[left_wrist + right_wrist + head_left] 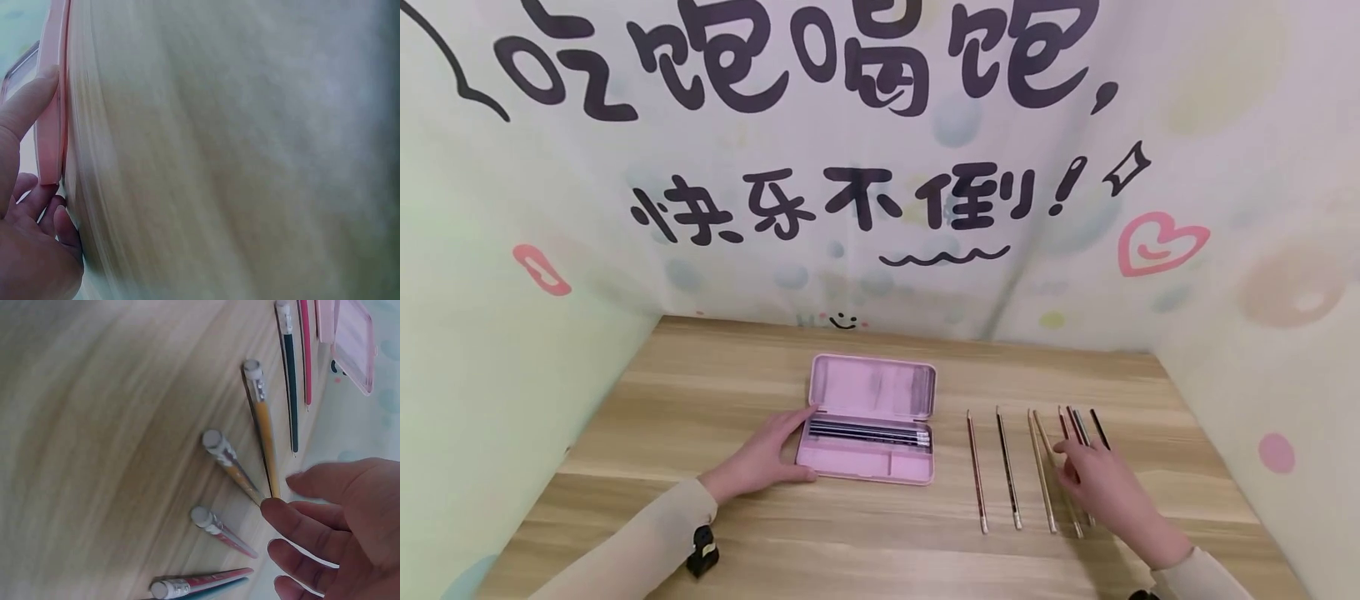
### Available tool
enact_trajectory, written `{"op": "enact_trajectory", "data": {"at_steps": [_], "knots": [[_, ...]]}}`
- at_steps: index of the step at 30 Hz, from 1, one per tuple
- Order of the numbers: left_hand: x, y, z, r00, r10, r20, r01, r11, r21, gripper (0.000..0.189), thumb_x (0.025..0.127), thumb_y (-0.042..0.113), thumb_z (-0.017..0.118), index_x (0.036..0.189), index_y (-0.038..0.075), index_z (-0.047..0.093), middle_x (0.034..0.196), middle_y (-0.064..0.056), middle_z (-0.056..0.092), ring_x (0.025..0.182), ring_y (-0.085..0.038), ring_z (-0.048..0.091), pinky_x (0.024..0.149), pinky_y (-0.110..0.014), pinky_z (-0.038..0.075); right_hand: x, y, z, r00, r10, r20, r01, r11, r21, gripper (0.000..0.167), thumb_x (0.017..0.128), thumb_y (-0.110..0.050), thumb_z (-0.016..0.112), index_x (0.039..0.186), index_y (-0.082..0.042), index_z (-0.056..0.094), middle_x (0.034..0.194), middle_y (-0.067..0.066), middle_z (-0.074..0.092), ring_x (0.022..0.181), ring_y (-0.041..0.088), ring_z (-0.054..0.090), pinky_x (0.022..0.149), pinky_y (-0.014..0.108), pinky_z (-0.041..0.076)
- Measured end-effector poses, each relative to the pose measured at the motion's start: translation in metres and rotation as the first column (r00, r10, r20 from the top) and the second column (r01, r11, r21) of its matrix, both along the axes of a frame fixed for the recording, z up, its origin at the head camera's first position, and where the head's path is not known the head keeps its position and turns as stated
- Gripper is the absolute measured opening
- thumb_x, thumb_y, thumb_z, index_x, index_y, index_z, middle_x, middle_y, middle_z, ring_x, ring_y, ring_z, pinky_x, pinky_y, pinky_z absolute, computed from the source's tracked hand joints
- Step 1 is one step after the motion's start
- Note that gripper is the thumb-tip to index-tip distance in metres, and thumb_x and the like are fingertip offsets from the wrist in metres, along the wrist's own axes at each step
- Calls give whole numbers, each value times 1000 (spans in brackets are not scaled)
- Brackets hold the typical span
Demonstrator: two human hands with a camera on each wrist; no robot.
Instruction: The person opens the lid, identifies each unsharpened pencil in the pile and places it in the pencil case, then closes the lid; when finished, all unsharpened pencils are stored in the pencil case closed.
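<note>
A pink pencil case [847, 463] lies with its lid raised, and several dark pencils [868, 432] sit in its upper compartment. My left hand [754, 460] holds the case's left end; in the left wrist view the thumb [31, 103] presses its side. On the right, my right hand [1105, 487] hovers over a row of pencils. Its index fingertip appears to touch the more slanted of two yellow pencils [234, 469], while the thumb stays apart. The other yellow pencil [265, 431] lies beside it. The right hand partly hides several red and dark pencils in the head view.
Between the case and the right hand lie a red pencil [976, 475] and a dark green pencil [1009, 471]. A dark pencil [1099, 427] is farthest right. The wooden table [880, 542] meets a printed cloth wall [850, 283] at the back and sides.
</note>
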State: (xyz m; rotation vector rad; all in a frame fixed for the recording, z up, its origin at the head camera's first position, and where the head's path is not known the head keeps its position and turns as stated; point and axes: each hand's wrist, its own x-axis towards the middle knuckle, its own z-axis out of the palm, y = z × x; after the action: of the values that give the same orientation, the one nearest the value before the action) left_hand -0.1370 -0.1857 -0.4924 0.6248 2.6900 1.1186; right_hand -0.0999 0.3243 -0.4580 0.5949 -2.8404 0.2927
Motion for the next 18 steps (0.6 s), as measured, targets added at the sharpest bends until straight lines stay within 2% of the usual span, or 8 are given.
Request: {"op": "enact_trajectory", "data": {"at_steps": [2, 5, 11, 18], "knots": [[-1, -1, 0, 1000, -2, -8, 2, 1000, -4, 103, 78, 34, 92, 160, 4, 38, 155, -27, 46, 142, -50, 40, 117, -67, 34, 0, -1, -1, 999, 13, -46, -13, 1000, 2, 27, 78, -1, 84, 102, -1, 72, 67, -14, 61, 66, 10, 55, 60, 37, 50], [-1, -2, 1, 1000, 1, 1, -1, 1000, -10, 103, 79, 35, 92, 161, 5, 37, 156, -26, 45, 143, -50, 39, 117, -67, 33, 0, -1, -3, 998, 18, -63, -17, 1000, 8, 28, 78, -2, 85, 102, -1, 71, 68, -13, 64, 67, 13, 55, 59, 40, 49], [-1, 0, 5, 1000, -6, -9, 6, 1000, -7, 103, 78, 34, 92, 159, 2, 38, 155, -28, 46, 142, -51, 39, 117, -68, 33, 0, -1, -3, 1000, -15, -5, 15, 1000, 10, 31, 79, -5, 86, 105, 0, 71, 69, -12, 67, 71, 18, 58, 63, 46, 53], [0, 0, 8, 1000, -3, 3, 3, 1000, -21, 103, 79, 35, 92, 160, 3, 37, 156, -27, 44, 143, -51, 38, 118, -67, 32, -3, -1, -6, 1000, -15, -18, 15, 1000, -1, 30, 78, -3, 85, 104, 1, 70, 69, -9, 67, 66, 17, 60, 62, 48, 54]]}}
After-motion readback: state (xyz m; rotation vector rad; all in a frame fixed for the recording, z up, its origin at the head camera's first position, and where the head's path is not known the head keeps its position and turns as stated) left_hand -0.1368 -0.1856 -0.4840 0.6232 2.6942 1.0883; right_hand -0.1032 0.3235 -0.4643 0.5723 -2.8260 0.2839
